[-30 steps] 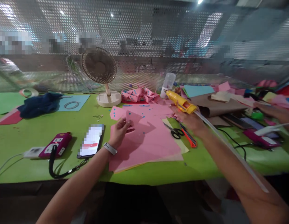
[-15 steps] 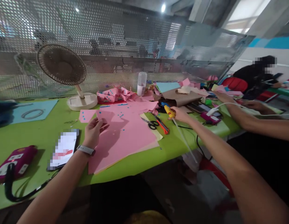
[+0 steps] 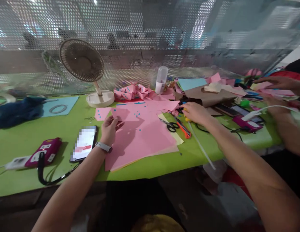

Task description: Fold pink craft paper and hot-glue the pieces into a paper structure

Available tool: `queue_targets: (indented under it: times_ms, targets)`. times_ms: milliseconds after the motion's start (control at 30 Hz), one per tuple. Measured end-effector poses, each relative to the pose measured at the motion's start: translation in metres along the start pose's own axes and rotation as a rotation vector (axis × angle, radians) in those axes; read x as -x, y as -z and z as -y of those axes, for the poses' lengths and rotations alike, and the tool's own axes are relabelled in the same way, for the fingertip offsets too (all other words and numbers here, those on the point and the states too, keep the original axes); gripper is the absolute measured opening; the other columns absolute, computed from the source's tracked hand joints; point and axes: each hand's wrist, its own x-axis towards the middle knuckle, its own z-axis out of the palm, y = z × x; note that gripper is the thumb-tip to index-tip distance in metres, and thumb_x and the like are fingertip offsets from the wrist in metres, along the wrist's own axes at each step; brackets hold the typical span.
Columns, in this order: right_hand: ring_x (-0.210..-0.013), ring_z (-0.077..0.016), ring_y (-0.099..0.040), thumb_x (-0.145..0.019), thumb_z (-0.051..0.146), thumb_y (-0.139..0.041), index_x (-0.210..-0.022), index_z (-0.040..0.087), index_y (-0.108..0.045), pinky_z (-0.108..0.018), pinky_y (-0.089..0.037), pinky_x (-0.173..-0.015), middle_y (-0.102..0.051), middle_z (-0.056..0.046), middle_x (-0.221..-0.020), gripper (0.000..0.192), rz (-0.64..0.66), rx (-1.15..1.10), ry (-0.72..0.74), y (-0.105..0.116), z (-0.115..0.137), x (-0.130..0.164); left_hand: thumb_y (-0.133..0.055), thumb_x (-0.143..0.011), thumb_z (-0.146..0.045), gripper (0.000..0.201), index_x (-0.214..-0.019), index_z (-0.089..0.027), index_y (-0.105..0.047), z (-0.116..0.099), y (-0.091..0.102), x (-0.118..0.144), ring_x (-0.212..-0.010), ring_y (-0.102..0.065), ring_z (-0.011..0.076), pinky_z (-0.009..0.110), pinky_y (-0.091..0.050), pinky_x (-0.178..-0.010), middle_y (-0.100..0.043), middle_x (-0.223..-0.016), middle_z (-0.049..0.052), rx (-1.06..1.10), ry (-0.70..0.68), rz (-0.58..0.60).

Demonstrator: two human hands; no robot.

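Note:
My left hand (image 3: 109, 129) has a watch strap at the wrist. Its thumb and fingers pinch a small pink paper piece (image 3: 115, 112) with a blue dot, above the left part of a large pink paper sheet (image 3: 145, 137). On the right, my right hand (image 3: 196, 113) is closed around a yellow glue gun (image 3: 187, 119), mostly hidden under the fingers. From the gun a long translucent glue stick (image 3: 202, 147) slants down past the table edge. Black-handled scissors (image 3: 172, 127) and an orange utility knife (image 3: 184, 129) lie between my hands.
A small fan (image 3: 82, 61) stands at the back beside crumpled pink paper (image 3: 134, 91) and a clear bottle (image 3: 162, 80). A phone (image 3: 84, 144) and a purple power strip (image 3: 48, 149) lie left. Another person's hands (image 3: 277, 83) work among paper scraps at the right.
The view has turned left, so the table things appear further right. My right hand now covers more of the glue gun. My left hand stays over the pink sheet with the paper piece.

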Motion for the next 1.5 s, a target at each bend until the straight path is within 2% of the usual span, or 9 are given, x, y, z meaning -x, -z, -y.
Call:
queue_targets:
  times_ms: [67, 200, 267, 333, 533, 900, 1167, 1500]
  targets:
    - [-0.100, -0.0230, -0.062, -0.093, 0.023, -0.047, -0.106, 0.018, -0.068, -0.031, -0.044, -0.084, -0.068, -0.011, -0.109, 0.025, -0.055, -0.151, 0.099, -0.003, 0.042, -0.022, -0.084, -0.058, -0.038, 0.038, -0.084, -0.017, -0.065, 0.001, 0.000, 0.000, -0.069, -0.063, 0.0105, 0.029, -0.057, -0.073, -0.064, -0.078, 0.000, 0.003, 0.005, -0.002]
    - [-0.096, -0.0195, -0.062, -0.093, 0.020, -0.053, -0.097, 0.015, -0.067, -0.028, -0.043, -0.084, -0.067, -0.009, -0.102, 0.015, -0.028, -0.298, 0.252, -0.031, 0.117, -0.069, -0.084, -0.059, -0.039, 0.039, -0.084, -0.017, -0.066, 0.002, 0.001, 0.002, -0.068, -0.063, 0.0106, 0.027, -0.057, -0.069, -0.065, -0.080, 0.000, 0.005, 0.036, -0.001]
    - [-0.094, -0.0187, -0.062, -0.093, 0.018, -0.055, -0.096, 0.014, -0.066, -0.026, -0.043, -0.081, -0.067, -0.010, -0.101, 0.013, 0.008, -0.283, 0.303, -0.046, 0.139, -0.089, -0.084, -0.059, -0.039, 0.039, -0.086, -0.016, -0.066, 0.001, 0.001, 0.003, -0.068, -0.063, 0.0107, 0.028, -0.058, -0.069, -0.065, -0.080, 0.000, 0.014, 0.052, 0.010]
    - [-0.092, -0.0182, -0.061, -0.092, 0.018, -0.056, -0.095, 0.014, -0.066, -0.025, -0.042, -0.079, -0.067, -0.010, -0.100, 0.011, 0.030, -0.270, 0.343, -0.058, 0.152, -0.105, -0.083, -0.060, -0.038, 0.039, -0.087, -0.016, -0.066, 0.000, 0.000, 0.004, -0.068, -0.063, 0.0107, 0.028, -0.058, -0.070, -0.064, -0.080, 0.000, 0.027, 0.060, 0.021]
    - [-0.092, -0.0182, -0.060, -0.090, 0.020, -0.060, -0.098, 0.015, -0.065, -0.025, -0.040, -0.078, -0.065, -0.009, -0.102, 0.011, 0.076, -0.221, 0.435, -0.071, 0.162, -0.127, -0.082, -0.064, -0.038, 0.037, -0.090, -0.017, -0.066, -0.004, -0.003, 0.007, -0.070, -0.064, 0.0107, 0.028, -0.058, -0.071, -0.064, -0.081, 0.000, 0.032, 0.086, 0.039]
    - [-0.092, -0.0219, -0.060, -0.084, 0.009, -0.062, -0.098, 0.012, -0.066, -0.029, -0.040, -0.078, -0.067, -0.014, -0.102, 0.015, 0.103, -0.136, 0.472, -0.073, 0.176, -0.135, -0.080, -0.066, -0.041, 0.037, -0.091, -0.018, -0.065, -0.002, -0.002, 0.007, -0.072, -0.064, 0.0129, 0.035, -0.058, -0.077, -0.064, -0.083, 0.000, 0.001, 0.087, 0.064]
    - [-0.086, -0.0172, -0.061, -0.089, 0.015, -0.057, -0.091, 0.012, -0.068, -0.025, -0.040, -0.074, -0.068, -0.010, -0.095, 0.012, 0.070, -0.209, 0.408, -0.078, 0.163, -0.140, -0.080, -0.066, -0.040, 0.036, -0.090, -0.018, -0.065, -0.003, -0.002, 0.007, -0.073, -0.064, 0.0130, 0.033, -0.058, -0.076, -0.064, -0.082, 0.001, 0.008, 0.085, 0.046]
    - [-0.089, -0.0187, -0.059, -0.084, 0.013, -0.063, -0.092, 0.014, -0.066, -0.026, -0.039, -0.077, -0.065, -0.010, -0.096, 0.009, 0.077, -0.284, 0.470, -0.085, 0.165, -0.138, -0.080, -0.066, -0.038, 0.034, -0.089, -0.017, -0.065, -0.004, -0.003, 0.007, -0.072, -0.064, 0.0127, 0.032, -0.058, -0.075, -0.064, -0.083, 0.001, 0.015, 0.095, 0.055]
